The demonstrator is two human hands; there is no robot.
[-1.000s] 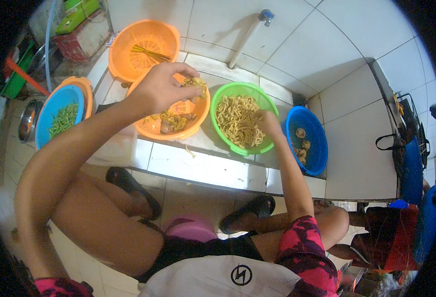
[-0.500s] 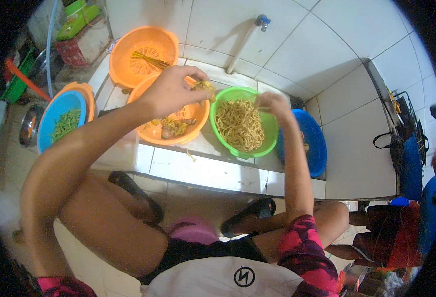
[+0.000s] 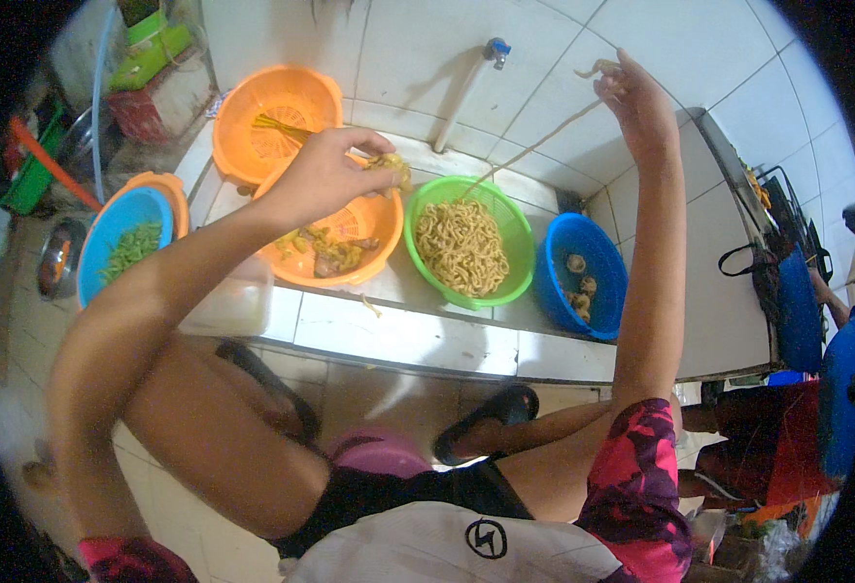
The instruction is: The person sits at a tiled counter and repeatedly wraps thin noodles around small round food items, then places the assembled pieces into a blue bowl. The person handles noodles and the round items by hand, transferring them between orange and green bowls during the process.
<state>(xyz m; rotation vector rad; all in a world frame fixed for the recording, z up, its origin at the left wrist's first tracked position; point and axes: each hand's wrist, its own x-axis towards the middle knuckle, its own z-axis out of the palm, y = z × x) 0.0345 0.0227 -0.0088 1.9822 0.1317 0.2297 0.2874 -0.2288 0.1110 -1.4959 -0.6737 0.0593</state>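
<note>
At the middle of the worktop [image 3: 398, 335], a green colander [image 3: 520, 245] holds a tangled heap of pale noodle-like strands [image 3: 461, 251]. With that colander as the centre of the dial, the right hand [image 3: 638, 107] is raised toward two o'clock, pinching a single strand [image 3: 541, 144] between thumb and fingers; the strand stretches up taut from the heap, and a short curled end sticks out beyond the fingertips. At ten o'clock, the left hand [image 3: 328, 177] hangs over a front orange colander [image 3: 384, 233], its fingers closed on soft yellowish bits [image 3: 392, 171]. That orange colander, at nine o'clock, holds more yellow and brownish pieces [image 3: 332, 255]. Farther out at ten o'clock sits a back orange colander [image 3: 296, 87] with thin sticks [image 3: 280, 126] in it, partly hidden by the left hand. A dark-blue basin [image 3: 595, 251], between three and four o'clock, holds a few pale lumps [image 3: 580, 296]. A light-blue basin [image 3: 121, 209], well out at nine o'clock, carries green pods [image 3: 131, 253]. At twelve o'clock a blue-handled tap [image 3: 496, 51] tops a white pipe [image 3: 459, 102]; a stray scrap [image 3: 370, 305] lies at eight o'clock.
</note>
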